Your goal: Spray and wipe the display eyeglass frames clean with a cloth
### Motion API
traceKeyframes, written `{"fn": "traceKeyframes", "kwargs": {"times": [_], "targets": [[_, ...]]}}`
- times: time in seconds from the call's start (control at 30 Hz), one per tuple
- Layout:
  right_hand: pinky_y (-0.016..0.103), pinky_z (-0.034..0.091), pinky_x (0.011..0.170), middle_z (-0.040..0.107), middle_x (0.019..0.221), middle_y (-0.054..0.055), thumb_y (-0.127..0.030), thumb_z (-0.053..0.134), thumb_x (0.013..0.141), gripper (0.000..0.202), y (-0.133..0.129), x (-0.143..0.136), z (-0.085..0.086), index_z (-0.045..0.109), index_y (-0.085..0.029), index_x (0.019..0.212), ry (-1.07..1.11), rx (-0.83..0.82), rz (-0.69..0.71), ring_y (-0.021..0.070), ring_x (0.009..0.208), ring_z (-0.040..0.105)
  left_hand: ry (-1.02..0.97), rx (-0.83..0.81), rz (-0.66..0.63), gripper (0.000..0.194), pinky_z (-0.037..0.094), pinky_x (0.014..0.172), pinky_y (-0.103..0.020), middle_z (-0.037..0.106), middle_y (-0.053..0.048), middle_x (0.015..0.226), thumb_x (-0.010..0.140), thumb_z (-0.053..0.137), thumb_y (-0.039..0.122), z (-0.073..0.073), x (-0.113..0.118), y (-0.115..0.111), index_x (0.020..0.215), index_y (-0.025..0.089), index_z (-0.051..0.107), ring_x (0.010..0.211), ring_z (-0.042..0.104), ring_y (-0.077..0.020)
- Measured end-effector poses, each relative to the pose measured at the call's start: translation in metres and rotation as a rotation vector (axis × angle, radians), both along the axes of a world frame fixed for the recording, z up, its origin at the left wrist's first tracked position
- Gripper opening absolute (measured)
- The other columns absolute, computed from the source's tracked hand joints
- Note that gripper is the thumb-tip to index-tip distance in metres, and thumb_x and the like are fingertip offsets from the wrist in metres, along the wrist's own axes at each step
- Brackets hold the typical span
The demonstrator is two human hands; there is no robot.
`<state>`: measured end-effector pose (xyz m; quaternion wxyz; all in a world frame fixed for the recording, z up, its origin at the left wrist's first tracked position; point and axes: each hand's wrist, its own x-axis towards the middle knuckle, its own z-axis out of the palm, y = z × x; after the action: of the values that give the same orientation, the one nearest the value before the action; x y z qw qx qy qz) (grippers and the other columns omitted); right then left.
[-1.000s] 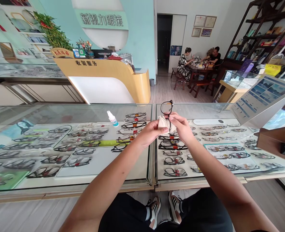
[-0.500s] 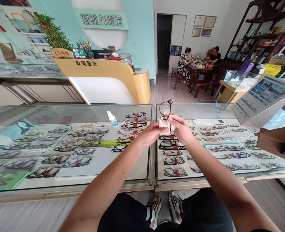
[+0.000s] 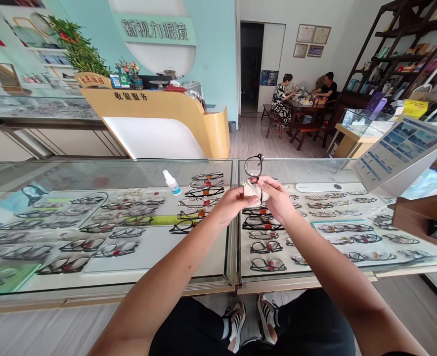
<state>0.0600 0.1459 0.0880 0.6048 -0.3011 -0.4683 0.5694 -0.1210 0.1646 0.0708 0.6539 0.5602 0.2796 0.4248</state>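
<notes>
Above the glass counter I hold a pair of black-framed eyeglasses (image 3: 253, 166) on end, one round lens pointing up. A pale cloth (image 3: 251, 192) is wrapped about the lower lens, which it hides. My left hand (image 3: 235, 201) pinches the cloth, thumb in front. My right hand (image 3: 274, 194) grips the frame near its middle, its fingers against the cloth. On the counter to the left stands a white spray bottle (image 3: 171, 183) with a blue-marked label.
Rows of eyeglasses (image 3: 266, 247) lie inside the glass display counter (image 3: 207, 257). A sign board (image 3: 407, 151) and a brown box (image 3: 422, 220) stand at the right. Beyond are a cash desk (image 3: 211, 133) and two people at a table (image 3: 303, 106).
Both hands keep their grip on the eyeglasses and cloth, with only very slight movement. The whole view has shifted a little.
</notes>
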Motion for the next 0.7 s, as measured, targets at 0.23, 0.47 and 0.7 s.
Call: {"fn": "traceKeyframes", "kwargs": {"times": [0.23,0.47,0.7], "targets": [[0.041,0.060,0.098,0.088,0.112,0.003,-0.058,0.105,0.072,0.042,0.002,-0.003,-0.003,0.086,-0.028,0.095,0.086,-0.059,0.027,0.0278,0.110,0.077,-0.076,-0.023,0.007,0.079,0.055,0.111,-0.043,0.085,-0.008,0.120,0.068,0.113,0.048,0.000,0.003,-0.003,0.136,0.021,0.083,0.117,0.076,-0.0277],[0.039,0.060,0.087,0.087,0.112,0.003,-0.060,0.102,0.073,0.045,0.003,-0.003,-0.005,0.082,-0.028,0.098,0.060,-0.070,0.025,0.0251,0.098,0.075,-0.065,0.006,0.031,0.090,0.056,0.112,-0.042,0.084,-0.008,0.128,0.069,0.112,0.049,-0.007,0.006,-0.002,0.147,0.022,0.075,0.121,0.076,-0.0279],[0.033,0.058,0.080,0.081,0.110,0.002,-0.062,0.100,0.074,0.050,-0.001,-0.007,-0.004,0.072,-0.029,0.098,0.001,-0.034,-0.014,0.0211,0.094,0.069,-0.034,0.084,0.125,0.083,0.055,0.108,-0.042,0.083,-0.008,0.124,0.075,0.106,0.053,-0.017,0.011,0.002,0.144,0.022,0.073,0.116,0.076,-0.0284]]}}
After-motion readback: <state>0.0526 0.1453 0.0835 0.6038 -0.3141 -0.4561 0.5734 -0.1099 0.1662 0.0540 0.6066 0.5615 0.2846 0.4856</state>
